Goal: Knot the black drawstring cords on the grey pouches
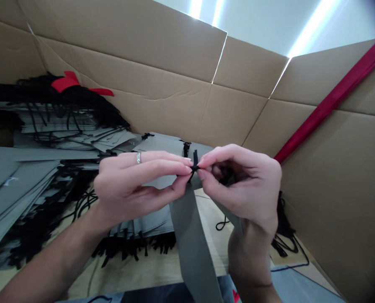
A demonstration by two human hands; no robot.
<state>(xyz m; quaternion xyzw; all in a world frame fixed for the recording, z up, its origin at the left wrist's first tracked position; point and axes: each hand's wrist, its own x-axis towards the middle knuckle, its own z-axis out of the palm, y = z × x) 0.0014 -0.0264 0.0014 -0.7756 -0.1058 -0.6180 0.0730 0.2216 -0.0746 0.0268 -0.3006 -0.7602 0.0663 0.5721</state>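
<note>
A black cord is pinched between the fingertips of both my hands, its short end sticking up between them and a small knot showing at the pinch. My left hand, with a ring on one finger, closes thumb and forefinger on it from the left. From the right, my right hand grips it the same way, with more black material partly hidden inside the curled fingers. Below the cord hangs a grey strip-like panel, reaching down past the table edge; whether it is a bag's side I cannot tell.
Stacks of grey flat pieces with black cord ends lie at the left, topped by a black cord bundle with a red strip. Loose black cords lie at the right. Cardboard walls surround the wooden table; a dark red band slants across one.
</note>
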